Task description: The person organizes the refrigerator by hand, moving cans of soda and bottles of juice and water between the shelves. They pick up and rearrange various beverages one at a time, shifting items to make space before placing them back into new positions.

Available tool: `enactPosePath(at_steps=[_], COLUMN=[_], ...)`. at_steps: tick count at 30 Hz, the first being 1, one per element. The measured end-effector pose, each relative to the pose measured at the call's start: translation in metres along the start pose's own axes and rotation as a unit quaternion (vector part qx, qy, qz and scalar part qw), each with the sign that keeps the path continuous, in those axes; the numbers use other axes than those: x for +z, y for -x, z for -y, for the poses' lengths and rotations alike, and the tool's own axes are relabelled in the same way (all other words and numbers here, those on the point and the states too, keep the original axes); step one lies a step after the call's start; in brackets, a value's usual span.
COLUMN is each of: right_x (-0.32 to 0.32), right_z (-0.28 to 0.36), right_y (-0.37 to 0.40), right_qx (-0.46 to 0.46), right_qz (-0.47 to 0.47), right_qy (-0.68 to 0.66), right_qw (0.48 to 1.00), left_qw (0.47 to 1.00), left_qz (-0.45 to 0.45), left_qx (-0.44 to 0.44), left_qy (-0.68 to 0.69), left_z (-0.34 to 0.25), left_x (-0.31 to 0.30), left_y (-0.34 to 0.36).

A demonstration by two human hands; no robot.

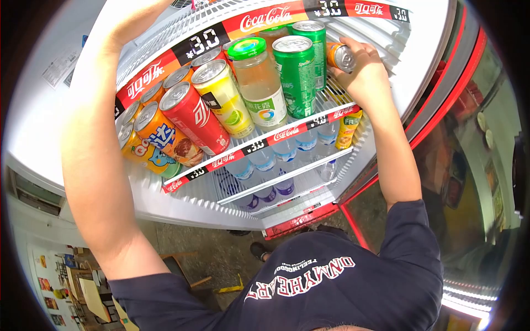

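Observation:
My right hand (pixel 361 66) is closed round a small orange can (pixel 340 57) at the right end of the upper shelf. The can lies tilted, its silver top facing left and down. Just left of it stand green Sprite cans (pixel 294 77). Beside those are a glass bottle with a green lid (pixel 257 83), a yellow lime can (pixel 222 96), a red cola can (pixel 194 117) and several orange cans (pixel 168 132). My left hand (pixel 135 19) reaches up past the shelf's left end; the frame's top edge cuts off its fingers.
Red Coca-Cola price strips (pixel 276 132) edge the fridge shelves. Clear water bottles (pixel 284 149) and a yellow pack (pixel 348 130) stand on the shelf below. The red-framed fridge door (pixel 436 94) hangs open at right. Tables (pixel 94 298) are behind at lower left.

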State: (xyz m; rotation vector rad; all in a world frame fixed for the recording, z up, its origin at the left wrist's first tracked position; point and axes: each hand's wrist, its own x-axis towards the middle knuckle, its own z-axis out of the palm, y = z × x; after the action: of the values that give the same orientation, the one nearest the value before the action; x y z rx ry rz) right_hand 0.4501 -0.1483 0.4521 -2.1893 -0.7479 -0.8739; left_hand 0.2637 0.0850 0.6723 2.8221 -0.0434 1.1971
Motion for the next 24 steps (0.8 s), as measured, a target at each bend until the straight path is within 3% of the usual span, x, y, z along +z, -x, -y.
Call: enactPosePath(at_steps=[1,3,5,8,9,12,14,17,20,24], right_x=[-0.004,-0.013,-0.027,-0.042,-0.042,-0.042,-0.040,-0.033,-0.019,0.016], right_z=[0.000,0.003,0.004,-0.002,-0.003,-0.001,0.000,-0.003,-0.001,-0.012], right_y=[0.005,0.013,0.020,0.025,0.026,0.025,0.021,0.008,-0.007,-0.027], right_qx=[-0.002,0.004,0.006,-0.006,-0.014,-0.018,-0.017,-0.043,-0.065,-0.095], right_qz=[-0.010,-0.026,-0.029,-0.035,-0.057,-0.101,-0.113,-0.112,-0.142,-0.183], right_qy=[-0.010,-0.015,-0.028,-0.071,-0.090,-0.155,-0.175,-0.106,-0.096,-0.066], right_qw=[1.000,1.000,0.999,0.997,0.994,0.983,0.978,0.987,0.983,0.976], left_qw=[0.998,0.989,0.984,0.936,0.950,0.908,0.922,0.956,0.970,0.966], left_qz=[0.026,-0.071,-0.104,-0.152,-0.145,-0.197,-0.105,0.027,-0.041,-0.027], left_qx=[-0.022,0.107,0.118,0.313,0.269,0.369,0.368,0.291,0.227,0.161], left_qy=[0.046,0.073,0.081,-0.053,-0.068,-0.036,0.053,0.003,-0.077,-0.202], left_z=[-0.001,0.003,0.005,-0.003,-0.016,-0.048,-0.067,-0.090,-0.088,-0.081], left_x=[-0.004,0.009,0.006,-0.002,-0.002,0.014,0.042,0.077,0.103,0.121], left_y=[-0.003,0.003,0.011,0.023,0.040,0.075,0.104,0.121,0.107,0.097])
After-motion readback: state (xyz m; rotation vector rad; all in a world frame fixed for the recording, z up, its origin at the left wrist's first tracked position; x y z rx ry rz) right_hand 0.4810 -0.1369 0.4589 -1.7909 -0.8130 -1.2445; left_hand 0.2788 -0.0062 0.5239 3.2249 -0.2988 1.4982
